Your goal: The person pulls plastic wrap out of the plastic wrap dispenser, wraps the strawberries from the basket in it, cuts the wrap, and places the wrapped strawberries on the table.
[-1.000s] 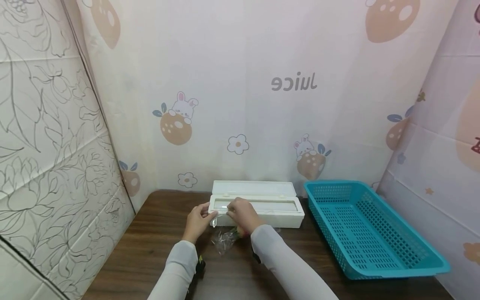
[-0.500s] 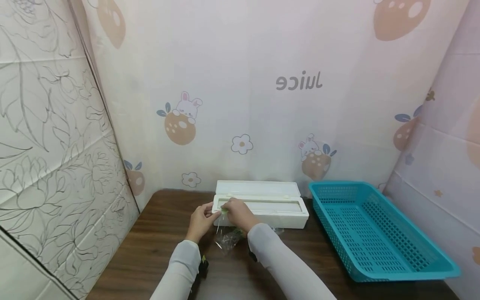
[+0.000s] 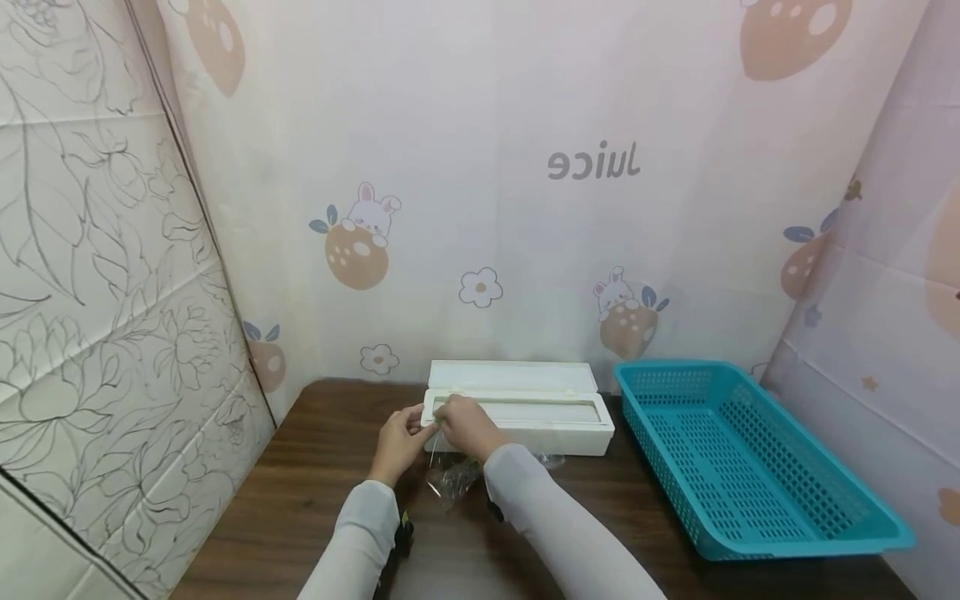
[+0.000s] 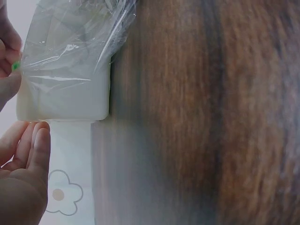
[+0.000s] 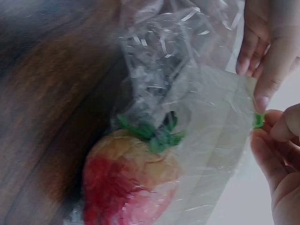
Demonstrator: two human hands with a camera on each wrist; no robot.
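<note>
A long white cling film dispenser [image 3: 558, 439] with its lid up stands at the back of the table. My left hand [image 3: 400, 446] holds its left end, thumb at the front corner. My right hand [image 3: 467, 427] is beside it, pinching a small green slide cutter [image 5: 258, 120] at the dispenser's edge. Clear cling film [image 4: 77, 49] hangs crumpled down the front. In the right wrist view, a red and yellow strawberry-like fruit [image 5: 129, 180] with green leaves lies under or in the film, in front of the box. In the head view the right hand and sleeve hide it.
A turquoise plastic basket [image 3: 701, 533] stands to the right of the dispenser, on the dark wooden table [image 3: 300, 483]. Printed white cloth [image 3: 487, 208] hangs close behind the table and along both sides.
My right hand has slid left along the dispenser's front edge with the slide cutter, closer to my left hand. The left hand stays at the dispenser's end. The fruit is now hidden in the head view.
</note>
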